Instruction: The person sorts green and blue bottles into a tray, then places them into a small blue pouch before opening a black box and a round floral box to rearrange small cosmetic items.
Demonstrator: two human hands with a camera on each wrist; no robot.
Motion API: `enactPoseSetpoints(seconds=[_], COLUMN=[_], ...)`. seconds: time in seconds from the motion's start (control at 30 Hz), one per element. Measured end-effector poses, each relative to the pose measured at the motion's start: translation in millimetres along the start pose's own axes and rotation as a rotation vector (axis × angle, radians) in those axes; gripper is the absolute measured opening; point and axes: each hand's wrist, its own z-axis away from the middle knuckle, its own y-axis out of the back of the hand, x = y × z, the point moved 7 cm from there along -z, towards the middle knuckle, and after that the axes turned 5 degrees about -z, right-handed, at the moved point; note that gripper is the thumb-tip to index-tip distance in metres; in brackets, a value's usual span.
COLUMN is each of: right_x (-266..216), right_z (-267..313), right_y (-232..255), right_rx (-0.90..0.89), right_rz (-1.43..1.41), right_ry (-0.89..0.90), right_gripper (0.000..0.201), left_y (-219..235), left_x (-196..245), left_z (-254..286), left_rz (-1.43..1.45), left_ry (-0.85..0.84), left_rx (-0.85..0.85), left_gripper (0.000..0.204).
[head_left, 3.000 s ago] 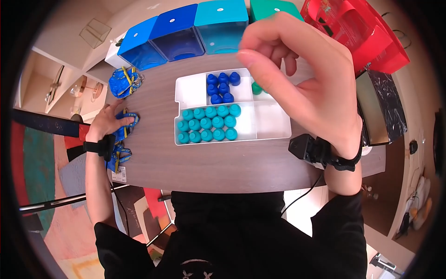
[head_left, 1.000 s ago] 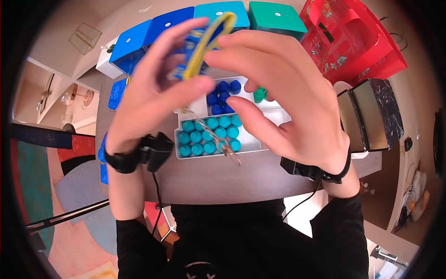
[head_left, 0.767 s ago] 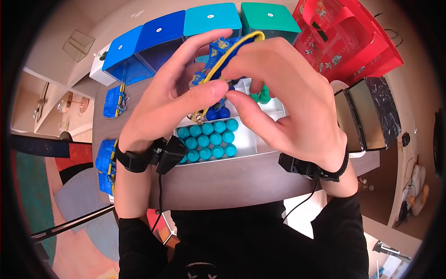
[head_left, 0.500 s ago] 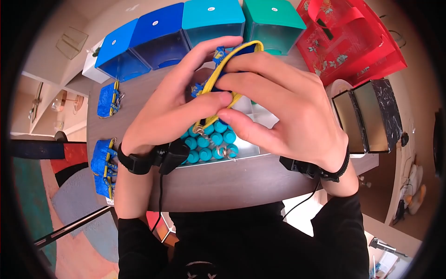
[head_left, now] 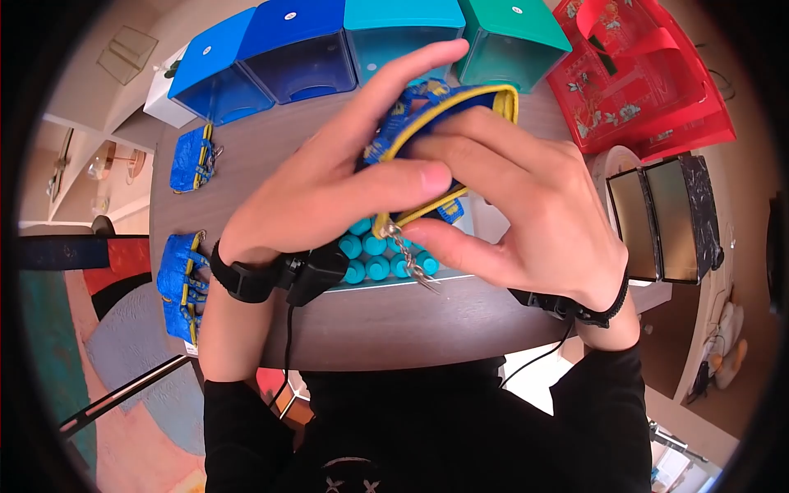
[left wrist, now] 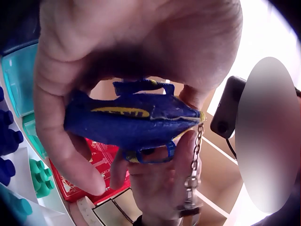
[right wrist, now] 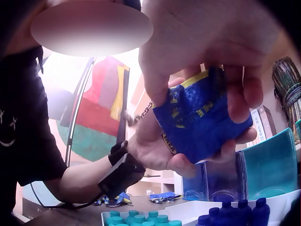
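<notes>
A small blue coin pouch (head_left: 472, 98) with yellow trim and blue straps is held up over the middle of the table. Its side panel (right wrist: 197, 117) faces the right wrist camera, while the left wrist view has its underside (left wrist: 127, 120). My left hand (head_left: 320, 193) grips it from the left, thumb on the near rim. My right hand (head_left: 538, 205) has fingers inside the widened mouth and its thumb at the near edge. A metal key chain (head_left: 415, 259) dangles from the pouch's corner. The fingertips inside are hidden.
Below is a white tray (right wrist: 190, 213) with teal bottle-shaped pieces (head_left: 376, 267) and dark blue ones (right wrist: 235, 212). More blue pouches (head_left: 177, 275) lie at the left. Along the back stand a dark blue box (head_left: 300, 66), a green box (head_left: 514, 53) and a red gift bag (head_left: 608, 103).
My left hand has lifted a pouch from the left side to the middle. The right hand has joined it, fingers now inside, and the mouth gapes wider. Both hands moved slightly right.
</notes>
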Motion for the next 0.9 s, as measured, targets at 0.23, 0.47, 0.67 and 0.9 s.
enactPoseSetpoints(seconds=[0.23,0.47,0.67,0.9], right_x=[-2,-17,-8,3], right_z=[-1,4,12,22], right_y=[-8,26,-16,-52], right_rx=[0.012,0.3,-0.159,-0.454], right_rz=[-0.111,-0.02,0.026,0.036], right_ry=[-0.011,0.224,0.138,-0.025], right_gripper=[0.045,0.022,0.031,0.041], left_y=[-2,33,81,83], left_x=[6,11,-1,-4], left_z=[3,11,32,30], left_rz=[-0.131,-0.187,-0.18,-0.198], left_ry=[-0.039,-0.184,0.005,0.007], left_rx=[-0.024,0.296,0.37,0.39], left_gripper=[0.093,0.094,0.08,0.078])
